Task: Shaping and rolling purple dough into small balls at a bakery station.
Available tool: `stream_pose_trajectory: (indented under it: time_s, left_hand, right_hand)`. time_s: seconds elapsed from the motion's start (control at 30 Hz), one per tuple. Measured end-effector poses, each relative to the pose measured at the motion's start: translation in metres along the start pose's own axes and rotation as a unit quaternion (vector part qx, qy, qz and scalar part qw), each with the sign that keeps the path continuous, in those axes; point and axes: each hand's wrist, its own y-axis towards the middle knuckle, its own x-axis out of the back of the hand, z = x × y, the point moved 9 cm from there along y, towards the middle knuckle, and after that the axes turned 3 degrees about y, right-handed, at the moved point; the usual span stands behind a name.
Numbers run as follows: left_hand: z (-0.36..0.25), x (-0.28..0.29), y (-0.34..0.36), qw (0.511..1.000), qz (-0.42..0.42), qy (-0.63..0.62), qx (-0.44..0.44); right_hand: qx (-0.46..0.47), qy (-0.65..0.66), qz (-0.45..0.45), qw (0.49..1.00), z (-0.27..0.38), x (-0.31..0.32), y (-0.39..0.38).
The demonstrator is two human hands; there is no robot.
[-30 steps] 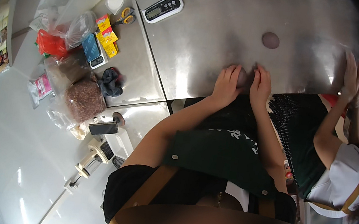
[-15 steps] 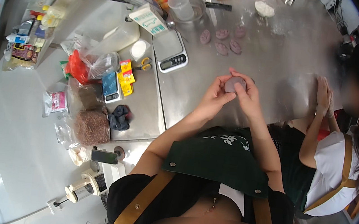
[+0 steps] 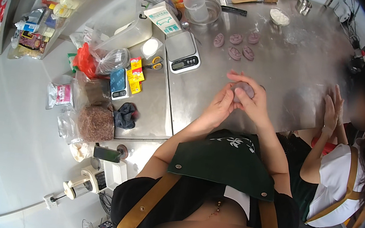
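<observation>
A small round piece of greyish-purple dough (image 3: pixel 245 89) is cupped between my two hands, above the near part of the steel table (image 3: pixel 287 88). My left hand (image 3: pixel 222 103) closes round its lower left side. My right hand (image 3: pixel 254 100) wraps it from the right, its thumb lying across the front and its fingers reaching over the top. Its far side is hidden by my fingers. Beyond my hands lie several oval purple dough pieces (image 3: pixel 234 53) with patterned tops.
Left of my hands stands a kitchen scale (image 3: pixel 184 63), with a milk carton (image 3: pixel 163 18) behind it. A bowl of white powder (image 3: pixel 279 17) and a long wooden-handled tool (image 3: pixel 254 0) lie at the back. Yellow-handled scissors (image 3: pixel 154 63) are farther left. At right, a co-worker's hands (image 3: pixel 332 107) are pressed together.
My hands have turned the dough, and my right fingers now reach farther over it. The whole view has shifted slightly. The co-worker's hands remain together.
</observation>
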Motion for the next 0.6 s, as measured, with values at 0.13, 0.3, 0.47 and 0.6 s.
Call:
stream_pose_trajectory:
  time_s: [0.13,0.3,0.47,0.6]
  left_hand:
    - [-0.007,0.001,0.001,0.998,-0.060,-0.003,-0.020]
    - [-0.003,0.008,-0.007,0.995,-0.077,-0.025,0.064]
    - [-0.009,-0.014,-0.001,1.000,-0.027,-0.011,0.011]
    - [-0.015,-0.001,-0.008,0.985,-0.119,0.119,-0.037]
  right_hand:
    - [0.072,-0.099,-0.078,0.989,0.006,-0.002,-0.003]
    - [0.093,-0.061,-0.036,0.993,0.041,-0.007,-0.004]
    - [0.165,-0.119,0.083,0.976,0.021,-0.008,-0.001]
    - [0.092,0.025,-0.041,0.995,0.028,-0.003,-0.001]
